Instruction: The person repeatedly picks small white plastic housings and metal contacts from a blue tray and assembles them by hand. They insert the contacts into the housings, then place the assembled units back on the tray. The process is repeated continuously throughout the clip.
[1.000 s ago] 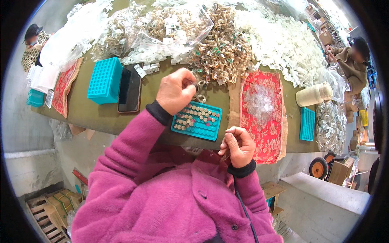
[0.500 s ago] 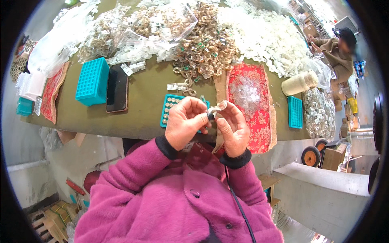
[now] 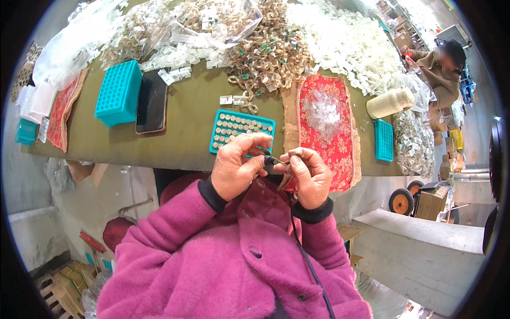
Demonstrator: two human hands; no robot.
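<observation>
Close together in front of my chest, both hands are closed in pinches. My left hand (image 3: 236, 166) grips a small dark piece (image 3: 269, 160) between thumb and fingers. My right hand (image 3: 308, 178) pinches something small and shiny against that piece; the fingers cover most of it. Just beyond my left hand lies a shallow teal tray (image 3: 214, 131) with rows of small round, pale-topped pieces in its holes. Farther back, a white tag and some clear brownish loops (image 3: 248, 98) rest on the table.
A red floral cloth (image 3: 340, 138) with clear plastic bits lies right of the tray. Leftward stand a teal holed block (image 3: 119, 93) and a dark phone (image 3: 152, 103). Behind are heaps of brownish loops (image 3: 271, 50) and white pieces (image 3: 345, 45). A person (image 3: 443, 74) sits far right.
Both hands have come down and nearer my body, uncovering more of the teal tray. The right fingers have curled further over the small shiny thing.
</observation>
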